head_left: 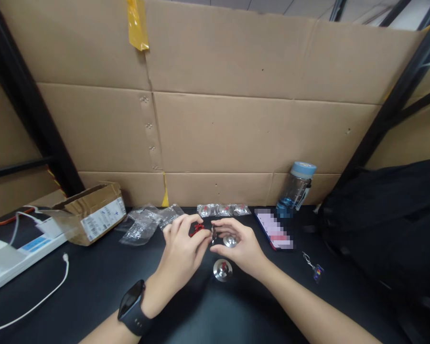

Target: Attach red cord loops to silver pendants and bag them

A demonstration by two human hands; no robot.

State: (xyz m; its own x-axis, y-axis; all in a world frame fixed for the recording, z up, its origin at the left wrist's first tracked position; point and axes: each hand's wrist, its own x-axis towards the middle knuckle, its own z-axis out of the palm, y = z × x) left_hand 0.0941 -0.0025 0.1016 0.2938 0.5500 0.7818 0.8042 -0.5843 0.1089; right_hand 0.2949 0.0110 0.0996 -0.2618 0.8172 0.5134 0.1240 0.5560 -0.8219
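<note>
- The right hand (241, 243) is curved, thumb and fingers apart by the width of a thin metal disc (213, 235), which it holds edge-on at its fingertips.
- The left hand (182, 246) is bent in toward that disc, thumb and forefinger drawn nearly together at its face; a red piece (198, 230) shows between them, though I cannot tell how firmly it is gripped.
- Just behind the right hand's fingers, partly hidden by them, a second disc (230, 241) lies on the table (215, 313).
- Nearer the wearer than the fingertips, below the gap between the hands, a third disc (222, 270) lies flat with a red mark at its middle.
- On the left wrist is a black watch (133, 305).
- Beyond both hands, a row of wrapped packets (225, 210) lies near the cardboard wall (222, 134).
- Left of the left hand are clear plastic bags (139, 231), then an open carton (102, 217) and a white power strip (28, 258).
- Right of the right hand are a phone (272, 227), a blue-lidded bottle (294, 191) beyond it, and a keychain (317, 273).
</note>
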